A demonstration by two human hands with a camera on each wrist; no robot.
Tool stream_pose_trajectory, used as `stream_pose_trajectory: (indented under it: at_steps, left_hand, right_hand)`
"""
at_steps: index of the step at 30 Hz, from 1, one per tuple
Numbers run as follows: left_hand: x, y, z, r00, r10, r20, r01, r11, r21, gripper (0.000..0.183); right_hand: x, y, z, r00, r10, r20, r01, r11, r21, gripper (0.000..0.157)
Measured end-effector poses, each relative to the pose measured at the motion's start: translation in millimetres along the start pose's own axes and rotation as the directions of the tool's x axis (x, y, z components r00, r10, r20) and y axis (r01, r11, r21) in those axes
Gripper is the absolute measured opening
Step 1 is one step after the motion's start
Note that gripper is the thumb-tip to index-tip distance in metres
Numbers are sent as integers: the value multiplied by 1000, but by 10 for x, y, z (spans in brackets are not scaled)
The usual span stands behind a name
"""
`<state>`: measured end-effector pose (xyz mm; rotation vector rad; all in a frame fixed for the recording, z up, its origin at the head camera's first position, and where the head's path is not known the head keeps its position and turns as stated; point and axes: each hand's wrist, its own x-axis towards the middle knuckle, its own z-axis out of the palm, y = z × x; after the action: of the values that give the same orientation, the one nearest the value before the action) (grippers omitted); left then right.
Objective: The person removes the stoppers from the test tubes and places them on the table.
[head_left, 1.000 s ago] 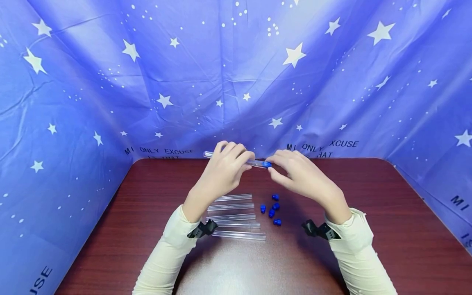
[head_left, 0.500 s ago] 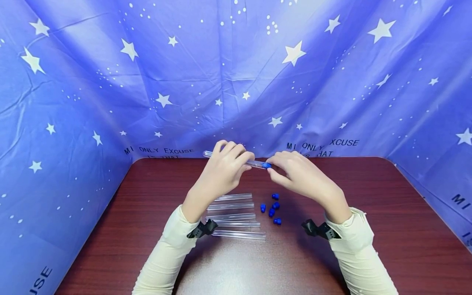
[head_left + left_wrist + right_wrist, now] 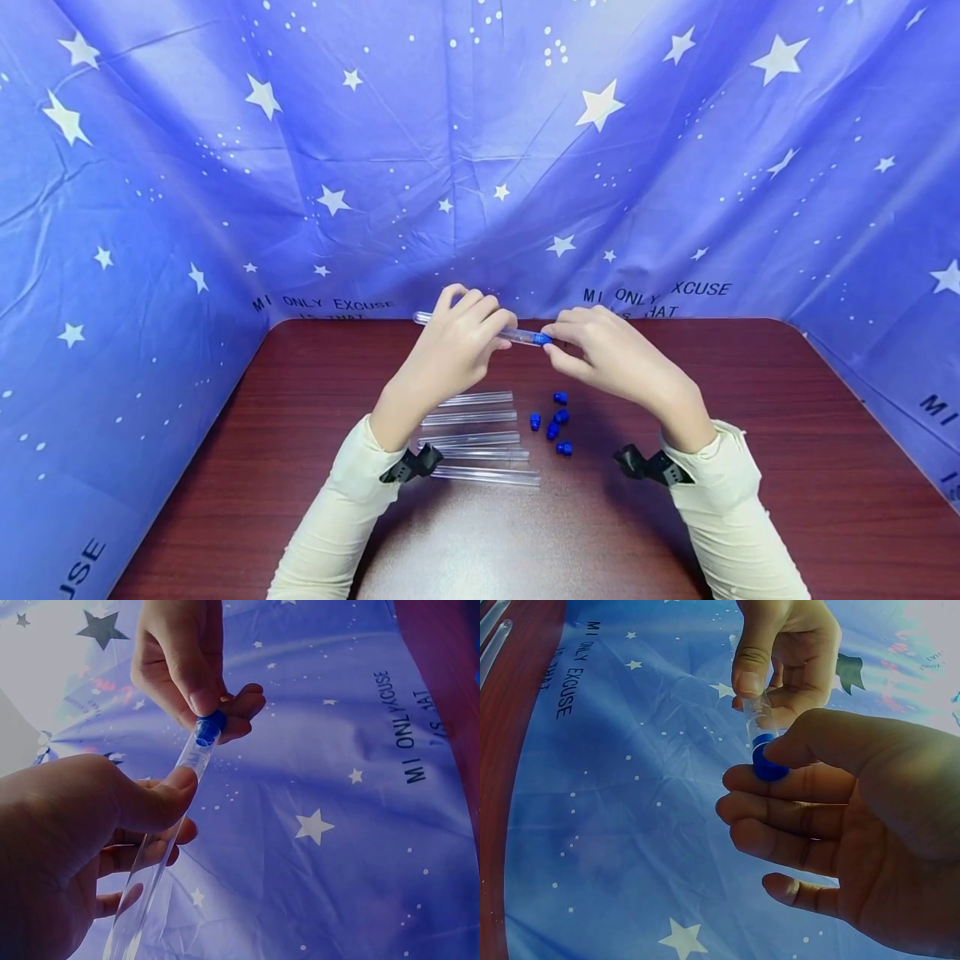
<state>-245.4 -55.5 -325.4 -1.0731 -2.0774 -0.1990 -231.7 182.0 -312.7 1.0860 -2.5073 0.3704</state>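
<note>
My left hand (image 3: 461, 346) grips a clear test tube (image 3: 521, 336) between thumb and fingers, above the far part of the table. The tube lies nearly level in the head view, its rounded end to the left. At its right end sits a blue cap (image 3: 211, 727), its narrow part inside the tube mouth. The thumb and forefinger of my right hand (image 3: 607, 350) pinch this cap; in the right wrist view the thumb presses its side (image 3: 769, 761) and the other fingers extend loosely below.
Several clear test tubes (image 3: 480, 418) lie roughly parallel on the dark red table (image 3: 787, 467), under and beside the left forearm. Several loose blue caps (image 3: 564, 449) lie right of their ends. A blue star-patterned cloth (image 3: 480, 125) surrounds the table at the back and sides.
Both hands stay almost in place. The capped end of the tube has dipped very slightly, and the right fingers have shifted a little on the cap.
</note>
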Motion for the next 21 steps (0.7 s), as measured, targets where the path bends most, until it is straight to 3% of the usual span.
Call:
stream_pose_trajectory:
  at_steps: [21]
  left_hand:
    - [4, 11, -24, 1000, 21, 6, -21, 999, 28, 7]
  right_hand:
    - [-3, -29, -1, 999, -43, -12, 42, 999, -21, 10]
